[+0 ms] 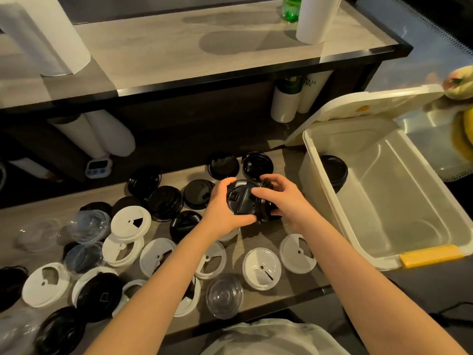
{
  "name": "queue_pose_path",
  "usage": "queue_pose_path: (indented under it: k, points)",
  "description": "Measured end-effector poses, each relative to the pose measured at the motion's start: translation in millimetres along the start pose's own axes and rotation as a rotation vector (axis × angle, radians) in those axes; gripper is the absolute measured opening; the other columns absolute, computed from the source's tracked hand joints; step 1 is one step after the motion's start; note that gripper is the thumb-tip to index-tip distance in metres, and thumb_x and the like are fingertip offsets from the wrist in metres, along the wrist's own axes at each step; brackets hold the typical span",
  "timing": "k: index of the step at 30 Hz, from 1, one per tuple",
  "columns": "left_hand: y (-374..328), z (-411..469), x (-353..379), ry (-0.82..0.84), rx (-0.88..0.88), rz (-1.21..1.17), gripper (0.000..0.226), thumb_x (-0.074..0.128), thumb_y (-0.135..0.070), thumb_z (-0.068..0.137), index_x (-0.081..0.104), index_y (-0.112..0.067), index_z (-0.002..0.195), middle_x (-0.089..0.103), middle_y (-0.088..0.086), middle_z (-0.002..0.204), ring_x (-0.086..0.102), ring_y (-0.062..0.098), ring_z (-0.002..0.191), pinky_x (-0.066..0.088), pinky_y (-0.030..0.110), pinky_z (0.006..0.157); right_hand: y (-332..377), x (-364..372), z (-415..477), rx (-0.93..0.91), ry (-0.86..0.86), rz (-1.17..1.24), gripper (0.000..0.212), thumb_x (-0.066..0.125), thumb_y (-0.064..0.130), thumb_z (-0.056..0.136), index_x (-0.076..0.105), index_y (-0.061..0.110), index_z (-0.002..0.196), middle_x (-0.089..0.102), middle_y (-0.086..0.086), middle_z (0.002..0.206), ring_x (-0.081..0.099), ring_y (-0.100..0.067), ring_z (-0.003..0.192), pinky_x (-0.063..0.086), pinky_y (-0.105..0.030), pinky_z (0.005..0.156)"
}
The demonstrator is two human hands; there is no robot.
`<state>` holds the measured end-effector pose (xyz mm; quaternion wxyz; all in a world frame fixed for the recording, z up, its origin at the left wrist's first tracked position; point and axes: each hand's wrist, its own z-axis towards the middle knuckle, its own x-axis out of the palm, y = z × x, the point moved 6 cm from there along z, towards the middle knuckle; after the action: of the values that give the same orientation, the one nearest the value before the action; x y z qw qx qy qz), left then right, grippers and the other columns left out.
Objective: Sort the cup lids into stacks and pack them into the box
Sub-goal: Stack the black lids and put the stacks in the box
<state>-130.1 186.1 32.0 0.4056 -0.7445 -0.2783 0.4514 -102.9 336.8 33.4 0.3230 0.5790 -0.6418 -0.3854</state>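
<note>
Starting nearest us, flat white plastic cup lids [261, 267] and a clear domed plastic lid [224, 298] lie loose and unsorted; above them our left hand [225, 208] curls around one black round plastic lid [239, 201], turning it toward the short black lid stack [265, 211] that our right hand [284, 201] grips on edge, apparently to nest it; beyond lie more loose black lids [222, 165]; at right, the open cream plastic box [399, 190] already holds one black stack [334, 172].

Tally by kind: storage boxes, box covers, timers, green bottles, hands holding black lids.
Storage boxes: 1
Box covers: 1
Timers: 1
Green bottles: 1
Hands holding black lids: 2, left hand and right hand
Total: 6
</note>
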Motion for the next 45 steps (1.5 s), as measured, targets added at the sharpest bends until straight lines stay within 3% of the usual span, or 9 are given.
queue_pose_path:
  k: [4,10,16,21,26,30,34,40,45]
  points:
    - [1.1,-6.4,-2.9,0.093,-0.023,-0.233,0.073,0.076,-0.012,0.075,0.035,-0.032,0.132,0.041,-0.004,0.133,0.046,0.015,0.120,0.044,0.035,0.100,2.4,6.5,-2.8,0.001,0.003,-0.033,0.047,0.069,0.031,0.082,0.051,0.025,0.124,0.059,0.004,0.109,0.059,-0.016,0.098,0.052,-0.029,0.072]
    - [1.9,-19.5,5.1,0.107,-0.145,-0.716,0.046,0.049,0.004,0.091,0.045,-0.021,0.130,0.053,0.011,0.127,0.057,0.023,0.114,0.050,0.039,0.093,-1.5,16.8,2.2,-0.019,-0.093,-0.090,0.051,0.071,0.044,0.077,0.052,0.024,0.120,0.058,0.001,0.115,0.057,-0.020,0.106,0.051,-0.036,0.090]
    - [8.1,-24.2,13.6,0.024,-0.308,-1.181,0.039,0.031,-0.015,0.101,0.035,-0.008,0.140,0.048,0.018,0.135,0.053,0.029,0.118,0.045,0.041,0.094,0.5,28.2,1.4,-0.172,-0.267,-0.333,0.045,0.050,0.050,0.090,0.053,0.020,0.123,0.045,-0.003,0.123,0.047,-0.016,0.110,0.038,-0.028,0.087]
    - [11.7,-28.8,14.1,-0.004,-0.332,-1.135,0.035,0.036,-0.028,0.100,0.046,-0.014,0.131,0.058,0.012,0.124,0.059,0.021,0.110,0.050,0.034,0.085,-3.2,40.5,2.9,-0.208,-0.248,-0.456,0.037,0.044,0.040,0.096,0.052,0.018,0.125,0.048,-0.006,0.127,0.042,-0.025,0.122,0.037,-0.034,0.096]
    - [20.5,-31.6,9.4,-0.102,-0.320,-1.090,0.024,0.040,-0.014,0.099,0.050,-0.018,0.120,0.059,0.009,0.113,0.060,0.020,0.100,0.050,0.035,0.085,-12.7,49.3,4.5,-0.168,-0.222,-0.483,0.033,0.040,0.037,0.098,0.055,0.019,0.122,0.052,-0.006,0.125,0.043,-0.026,0.119,0.037,-0.041,0.102]
    - [33.2,-37.1,2.9,-0.187,-0.328,-0.942,0.022,0.038,-0.013,0.099,0.057,-0.024,0.104,0.059,0.008,0.111,0.060,0.019,0.098,0.051,0.030,0.073,-28.8,51.5,4.0,0.015,-0.099,-0.161,0.018,0.045,0.033,0.097,0.055,0.021,0.106,0.060,-0.005,0.110,0.056,-0.019,0.104,0.047,-0.034,0.091]
    - [41.0,-40.5,0.3,-0.235,-0.334,-0.862,0.022,0.036,-0.013,0.099,0.053,-0.022,0.110,0.059,0.005,0.103,0.060,0.015,0.091,0.050,0.026,0.071,-28.4,59.5,-0.4,-0.025,-0.061,-0.092,0.015,0.048,0.029,0.097,0.056,0.017,0.102,0.060,0.001,0.093,0.058,-0.013,0.089,0.047,-0.021,0.069]
    - [59.3,-48.0,-4.9,-0.164,-0.456,-0.868,0.018,0.051,-0.010,0.093,0.054,-0.011,0.111,0.062,0.010,0.104,0.061,0.021,0.094,0.052,0.031,0.071,-22.0,71.2,1.8,-0.137,-0.056,-0.089,0.004,0.051,0.026,0.095,0.055,0.028,0.094,0.062,0.001,0.097,0.061,-0.019,0.097,0.052,-0.038,0.086]
    - [89.2,-64.2,-42.4,-0.406,-0.479,-0.923,0.012,0.055,-0.002,0.089,0.056,-0.010,0.097,0.064,0.013,0.101,0.063,0.019,0.086,0.054,0.029,0.066,-29.6,95.3,12.7,-0.082,0.024,-0.169,0.022,0.043,0.032,0.098,0.058,0.019,0.105,0.062,-0.007,0.106,0.058,-0.020,0.094,0.047,-0.032,0.077]
